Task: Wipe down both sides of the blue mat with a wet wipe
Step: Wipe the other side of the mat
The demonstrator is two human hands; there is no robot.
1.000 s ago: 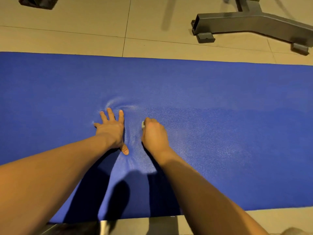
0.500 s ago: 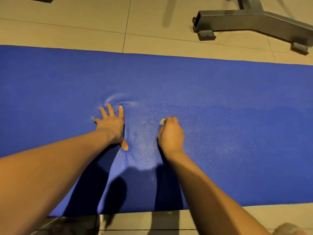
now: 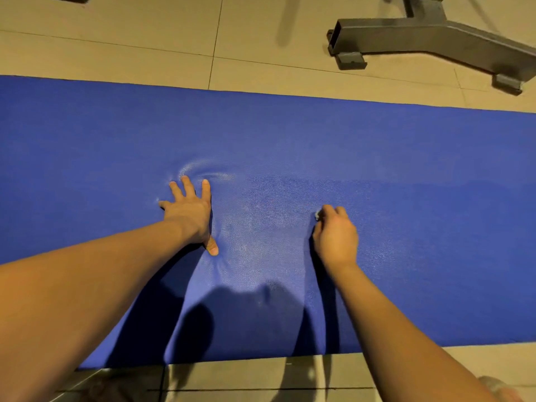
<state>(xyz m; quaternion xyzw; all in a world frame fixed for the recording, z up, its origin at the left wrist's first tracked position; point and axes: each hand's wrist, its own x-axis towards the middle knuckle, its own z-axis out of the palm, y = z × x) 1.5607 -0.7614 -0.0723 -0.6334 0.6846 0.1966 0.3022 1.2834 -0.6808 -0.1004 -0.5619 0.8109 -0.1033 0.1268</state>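
Here the blue mat (image 3: 406, 158) lies long-axis left to right, the left hand (image 3: 190, 211) splayed flat and pressing it down, while the right hand (image 3: 336, 236), further right, clutches the wet wipe (image 3: 317, 216) against it.

Most of the wet wipe (image 3: 317, 215) is hidden beneath the right hand (image 3: 336, 237).

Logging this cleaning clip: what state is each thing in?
Blue textured mat: unrolled flat on the tiles, puckered round the left hand.
White wet wipe: bunched, mostly hidden under the right hand.
Left hand: fingers spread, pressing the mat.
Right hand: curled round the wipe, on the mat.
Grey metal equipment base: standing on the tiles beyond the mat.
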